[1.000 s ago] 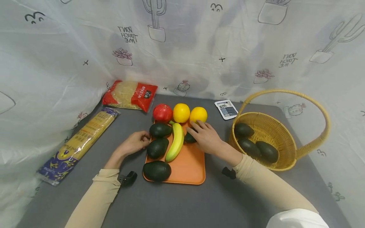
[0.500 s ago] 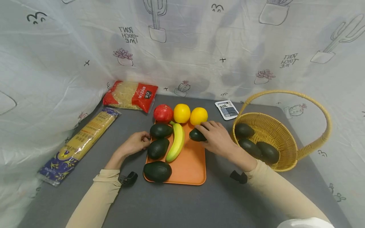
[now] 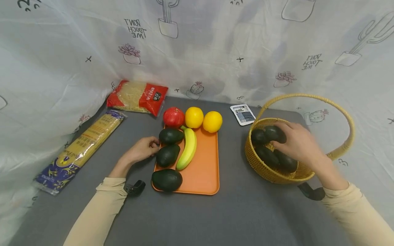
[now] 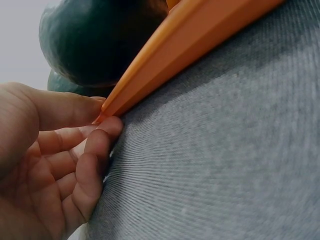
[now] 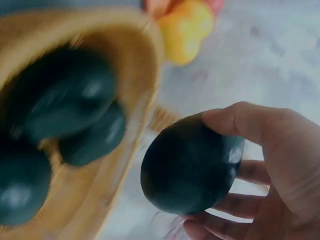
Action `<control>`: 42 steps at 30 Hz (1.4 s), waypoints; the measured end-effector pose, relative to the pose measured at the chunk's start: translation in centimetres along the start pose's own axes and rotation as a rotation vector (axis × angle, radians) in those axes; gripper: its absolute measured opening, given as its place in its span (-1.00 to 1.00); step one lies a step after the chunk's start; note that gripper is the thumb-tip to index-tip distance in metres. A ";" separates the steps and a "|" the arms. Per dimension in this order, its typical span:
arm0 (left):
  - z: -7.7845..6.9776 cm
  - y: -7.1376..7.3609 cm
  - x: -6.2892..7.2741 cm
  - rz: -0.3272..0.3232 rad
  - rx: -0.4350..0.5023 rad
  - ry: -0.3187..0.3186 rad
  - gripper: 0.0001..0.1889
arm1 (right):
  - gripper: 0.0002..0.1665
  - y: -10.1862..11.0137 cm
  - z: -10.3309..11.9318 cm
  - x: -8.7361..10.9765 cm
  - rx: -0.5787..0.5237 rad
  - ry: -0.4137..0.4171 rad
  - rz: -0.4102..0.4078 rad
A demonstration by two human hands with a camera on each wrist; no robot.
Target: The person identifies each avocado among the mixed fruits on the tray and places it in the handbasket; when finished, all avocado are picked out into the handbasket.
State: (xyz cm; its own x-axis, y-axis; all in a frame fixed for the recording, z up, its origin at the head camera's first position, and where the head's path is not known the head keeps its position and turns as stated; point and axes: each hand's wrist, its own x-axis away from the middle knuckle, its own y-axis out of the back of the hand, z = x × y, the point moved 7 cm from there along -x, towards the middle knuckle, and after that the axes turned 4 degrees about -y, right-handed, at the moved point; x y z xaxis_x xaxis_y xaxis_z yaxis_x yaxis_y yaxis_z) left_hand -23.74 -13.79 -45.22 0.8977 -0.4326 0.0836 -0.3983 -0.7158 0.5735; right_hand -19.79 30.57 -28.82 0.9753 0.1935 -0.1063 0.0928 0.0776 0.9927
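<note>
My right hand [image 3: 297, 141] holds a dark green avocado [image 5: 190, 165] over the wicker basket [image 3: 261, 171], thumb on one side and fingers on the other in the right wrist view. Several more avocados [image 3: 266, 156] lie inside the basket. With thumb and fingertips my left hand [image 3: 142, 149] pinches the left rim of the orange tray [image 4: 155, 65]. Three avocados [image 3: 167, 180] line the tray's left side, beside a yellow banana [image 3: 188, 150]. Along the tray's far end sit a red pomegranate-like fruit [image 3: 173, 117] and two yellow round fruits [image 3: 212, 121].
A red-ended bag of pasta [image 3: 136, 97] lies at the back left, and a long spaghetti packet [image 3: 81, 150] along the left. A small white packet [image 3: 242, 114] lies between tray and basket. The basket's tall handle [image 3: 341, 112] arches above it. A printed curtain [image 3: 215, 44] closes the back.
My right hand has lifted the avocado off the tray's right side and carried it right, over the basket. My left hand has stayed at the tray's rim. The head view has shifted slightly.
</note>
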 end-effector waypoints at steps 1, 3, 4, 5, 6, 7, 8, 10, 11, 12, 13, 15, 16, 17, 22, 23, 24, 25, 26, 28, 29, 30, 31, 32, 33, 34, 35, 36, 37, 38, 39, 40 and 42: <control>0.0 0.1 0.0 -0.002 -0.001 0.002 -0.72 | -0.26 -0.2 -0.9 -0.2 0.002 -0.024 0.018; -0.1 0.2 0.0 -0.003 -0.003 0.006 -0.73 | -0.26 -0.7 -2.6 -0.8 0.004 -0.062 0.041; -0.1 0.3 0.0 -0.002 -0.006 0.006 -0.73 | -0.25 -1.0 -3.3 -1.0 0.003 -0.082 0.062; -0.1 0.3 0.1 -0.003 -0.009 0.007 -0.74 | -0.25 -1.3 -3.9 -1.4 0.001 -0.095 0.077; -0.2 0.2 0.1 -0.003 -0.008 0.010 -0.74 | -0.24 -1.7 -4.5 -1.7 0.001 -0.107 0.100; -0.1 0.2 0.1 -0.005 -0.007 0.014 -0.75 | -0.23 -2.2 -5.0 -2.0 0.006 -0.120 0.127; -0.1 0.1 0.2 -0.004 -0.006 0.011 -0.75 | -0.23 -2.7 -5.4 -2.3 0.009 -0.131 0.157; 0.0 0.1 0.2 -0.006 -0.003 0.009 -0.76 | -0.24 -3.6 -5.9 -2.9 0.017 -0.139 0.209; 0.0 0.1 0.2 -0.008 -0.001 0.007 -0.76 | -0.27 -4.0 -6.1 -3.2 0.023 -0.138 0.222; 0.0 0.1 0.2 -0.009 0.002 0.007 -0.76 | -0.31 -4.4 -6.1 -3.6 0.027 -0.134 0.238; 0.2 0.0 0.3 -0.011 0.005 0.010 -0.76 | -0.35 -4.9 -6.1 -3.8 0.034 -0.126 0.248; 0.3 -0.2 0.4 -0.016 0.012 0.017 -0.76 | -0.41 -5.6 -5.9 -4.3 0.051 -0.105 0.267; 0.3 -0.2 0.4 -0.017 0.012 0.012 -0.75 | -0.43 -5.9 -5.8 -4.5 0.066 -0.096 0.274; 0.3 -0.3 0.4 -0.017 0.013 0.008 -0.75 | -0.42 -6.2 -5.7 -4.7 0.074 -0.088 0.289; 0.3 -0.4 0.3 -0.005 0.018 0.004 -0.75 | -0.40 -7.3 -5.7 -4.7 0.096 -0.072 0.365; 0.3 -0.5 0.2 -0.002 0.020 0.005 -0.75 | -0.41 -7.5 -5.8 -4.7 0.093 -0.072 0.375; 0.4 -0.4 0.2 -0.004 0.020 0.012 -0.75 | -0.42 -7.6 -5.7 -4.7 0.093 -0.071 0.378; 0.4 -0.4 0.1 -0.004 0.018 0.012 -0.75 | -0.44 -7.6 -5.7 -4.8 0.091 -0.067 0.376; 0.4 -0.3 0.1 -0.007 0.019 0.010 -0.75 | -0.43 -7.6 -5.6 -4.8 0.089 -0.066 0.378; 0.3 -0.2 0.1 -0.011 0.020 0.010 -0.74 | -0.43 -7.5 -5.4 -4.9 0.081 -0.055 0.369; 0.3 -0.1 0.2 -0.012 0.021 0.010 -0.74 | -0.44 -7.4 -5.3 -4.9 0.075 -0.044 0.360; 0.3 -0.1 0.2 -0.014 0.021 0.016 -0.75 | -0.43 -7.2 -5.0 -4.9 0.071 -0.033 0.350; 0.3 -0.1 0.2 -0.013 0.021 0.015 -0.74 | -0.43 -6.9 -4.8 -4.8 0.068 -0.026 0.340; 0.2 -0.1 0.2 -0.013 0.021 0.016 -0.75 | -0.47 -6.5 -4.4 -4.8 0.063 -0.021 0.321; 0.2 -0.1 0.2 -0.012 0.019 0.015 -0.74 | -0.50 -6.1 -3.9 -4.6 0.063 -0.019 0.300; 0.2 -0.2 0.2 -0.009 0.019 0.015 -0.74 | -0.54 -5.7 -3.4 -4.4 0.061 -0.026 0.271; 0.2 -0.2 0.2 -0.006 0.020 0.015 -0.74 | -0.62 -5.2 -2.8 -4.1 0.059 -0.035 0.239; 0.2 -0.2 0.2 -0.006 0.020 0.016 -0.74 | -0.68 -4.7 -2.0 -3.6 0.061 -0.054 0.202; 0.1 -0.3 0.2 -0.004 0.022 0.014 -0.74 | -0.74 -4.1 -1.1 -3.3 0.055 -0.067 0.155; 0.1 -0.2 0.1 -0.003 0.023 0.013 -0.74 | -0.81 -3.6 0.0 -2.8 0.047 -0.077 0.096; 0.1 -0.2 0.1 -0.002 0.023 0.012 -0.74 | -0.84 -3.1 1.3 -2.4 0.036 -0.080 0.033; 0.1 -0.2 0.1 -0.003 0.024 0.013 -0.74 | -0.87 -2.6 2.8 -1.9 0.018 -0.067 -0.040; 0.1 -0.1 0.1 -0.006 0.025 0.016 -0.75 | -0.88 -2.2 6.2 -1.0 -0.026 0.005 -0.177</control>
State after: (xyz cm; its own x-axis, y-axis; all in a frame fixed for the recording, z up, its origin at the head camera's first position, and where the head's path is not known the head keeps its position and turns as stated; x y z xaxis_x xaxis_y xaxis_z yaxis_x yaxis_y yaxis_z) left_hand -23.61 -13.80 -45.38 0.9029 -0.4195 0.0933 -0.3973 -0.7319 0.5536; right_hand -19.73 24.13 -30.55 0.9431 0.1797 -0.2796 0.2577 0.1358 0.9566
